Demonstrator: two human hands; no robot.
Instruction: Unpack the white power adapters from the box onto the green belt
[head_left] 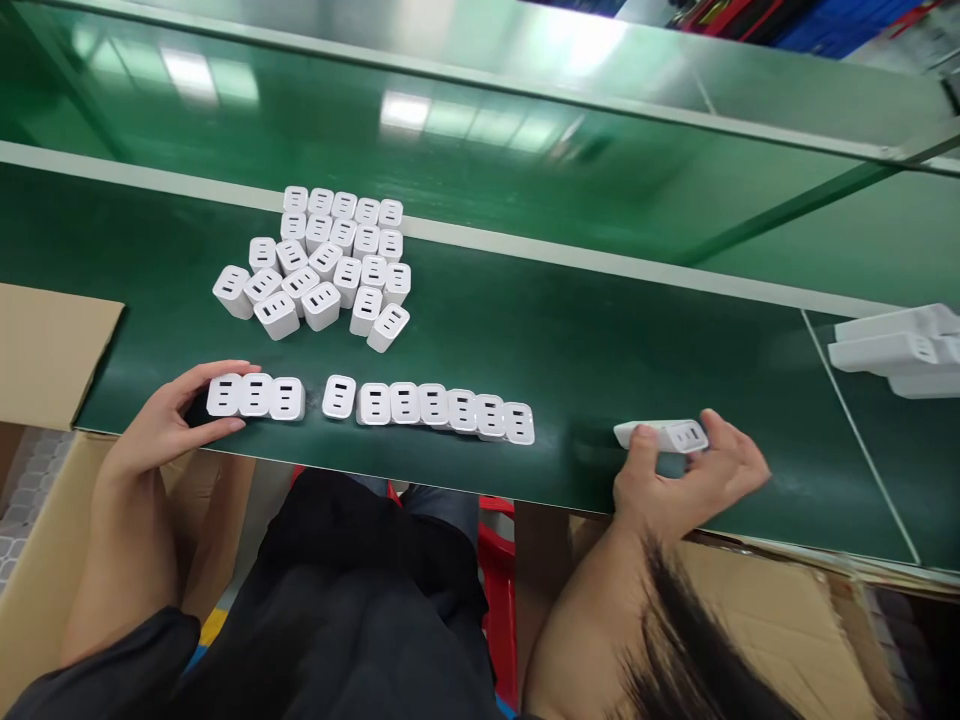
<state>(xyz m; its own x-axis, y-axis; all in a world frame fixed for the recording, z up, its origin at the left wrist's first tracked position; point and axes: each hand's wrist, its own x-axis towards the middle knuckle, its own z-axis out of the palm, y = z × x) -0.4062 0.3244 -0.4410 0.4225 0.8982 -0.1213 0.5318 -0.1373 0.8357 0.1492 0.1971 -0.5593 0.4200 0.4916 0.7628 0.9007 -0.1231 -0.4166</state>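
My left hand (184,412) is closed around the left end of a row of white USB chargers (255,396), thumb on the near side and fingers behind; three stand together there. Past a small gap, a single tilted charger (339,397) stands beside a further run of several chargers (433,405) with their ports facing up. Off to the right, my right hand (682,480) grips a white charger (679,436) between thumb and fingers, its ports turned toward the right. Another white piece seems to lie against its left side; how many it holds is hard to tell.
Several more chargers (322,260) stand in a loose cluster behind the row. More white chargers (900,350) are stacked at the right edge. Cardboard (56,350) lies at the left, and an open carton (780,610) is below the green table (570,350) on the right.
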